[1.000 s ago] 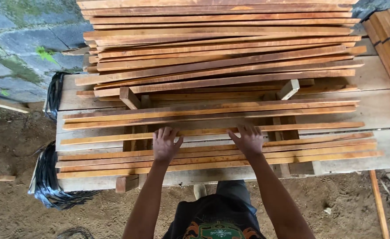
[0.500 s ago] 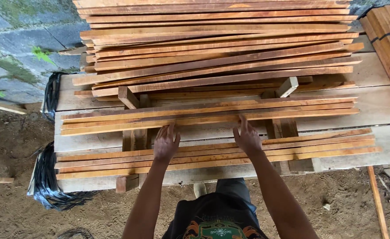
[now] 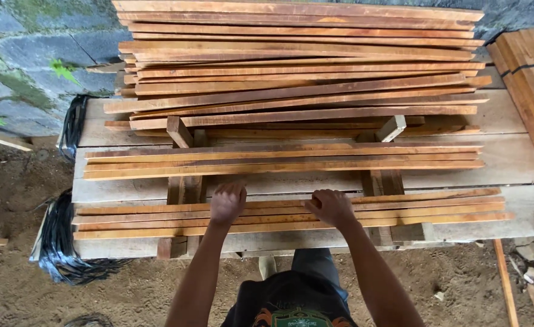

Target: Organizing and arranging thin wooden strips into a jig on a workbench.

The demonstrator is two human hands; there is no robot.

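Plainly, hand by hand, then outward.

Left hand (image 3: 227,203): curled, knuckles up, fingers bent down onto the nearest row of slats (image 3: 291,216); whether it truly clamps one slat or only presses on top I cannot tell from this angle.
Right hand (image 3: 330,207): also curled, resting on the same row just beside the left, the two hands apart by a short gap.
Nearest row of slats: a few long thin reddish strips laid side by side along the front edge of the plank table (image 3: 515,154), lying on cross blocks (image 3: 182,191).
Middle row (image 3: 285,158): a second small set of strips, flat and fairly even, set apart from the nearest row by a bare band of plank.
Far pile (image 3: 303,66): many strips stacked loosely, some skewed, against the stone wall (image 3: 30,54).
Progress, as a judgement: two small rows look laid out, while most of the wood sits in the far pile.
Sides: black strapping (image 3: 61,242) hangs off the table's left end; a tied bundle of boards (image 3: 533,79) lies at the right.
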